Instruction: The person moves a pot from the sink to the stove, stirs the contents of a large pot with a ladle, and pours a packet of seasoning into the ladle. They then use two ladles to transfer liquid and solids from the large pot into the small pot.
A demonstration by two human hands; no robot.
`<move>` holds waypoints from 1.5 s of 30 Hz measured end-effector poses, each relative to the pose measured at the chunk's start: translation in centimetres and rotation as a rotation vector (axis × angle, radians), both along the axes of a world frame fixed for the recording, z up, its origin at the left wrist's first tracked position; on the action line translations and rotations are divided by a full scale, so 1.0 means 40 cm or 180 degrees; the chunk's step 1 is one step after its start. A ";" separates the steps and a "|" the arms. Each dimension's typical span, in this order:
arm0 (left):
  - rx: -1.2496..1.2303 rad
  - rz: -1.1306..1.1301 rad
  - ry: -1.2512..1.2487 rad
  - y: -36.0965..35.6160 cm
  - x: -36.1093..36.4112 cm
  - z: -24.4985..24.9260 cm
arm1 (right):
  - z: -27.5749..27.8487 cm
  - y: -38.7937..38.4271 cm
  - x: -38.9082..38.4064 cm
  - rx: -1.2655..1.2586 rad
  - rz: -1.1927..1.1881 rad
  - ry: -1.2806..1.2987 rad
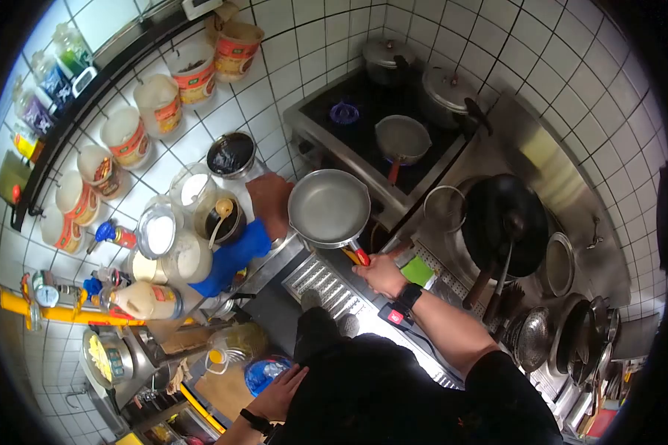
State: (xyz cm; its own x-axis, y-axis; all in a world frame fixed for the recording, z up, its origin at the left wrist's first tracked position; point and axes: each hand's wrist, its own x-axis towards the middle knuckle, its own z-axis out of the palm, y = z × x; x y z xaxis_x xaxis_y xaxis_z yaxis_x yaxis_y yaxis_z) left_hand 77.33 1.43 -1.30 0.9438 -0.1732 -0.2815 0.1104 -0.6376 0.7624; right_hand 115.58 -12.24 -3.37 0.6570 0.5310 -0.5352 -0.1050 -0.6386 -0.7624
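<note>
My right hand (384, 276) is closed round the red handle of a grey pan (329, 206). The pan's inside shows bare, and it is between the jars on the left and the stove. My left hand (280, 391) is low beside my dark clothing, its fingers stretched out and nothing visible in it. Just beyond that hand is a blue bag or bowl (266, 375). A smaller pan (403, 139) with a red handle sits over a burner with a blue flame.
Two lidded pots (388, 63) stand at the stove's back. On the right are a black wok (506, 222) with a ladle, a strainer (444, 208) and stacked pans. Jars, a blue cloth (231, 258) and a pot of dark liquid (231, 154) occupy the left side; tubs hang above.
</note>
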 end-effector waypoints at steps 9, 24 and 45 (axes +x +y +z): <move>0.0503 -0.0438 0.0068 0.195 0.223 -0.042 | -0.021 0.173 0.247 0.0124 -0.0399 0.0065; 0.0532 -0.0936 0.0407 0.572 0.456 -0.051 | -0.148 0.505 0.629 0.0252 -0.1093 0.0003; 0.0408 -0.0804 0.0094 0.685 0.418 -0.146 | -0.285 0.735 0.911 -0.0016 -0.1359 -0.0407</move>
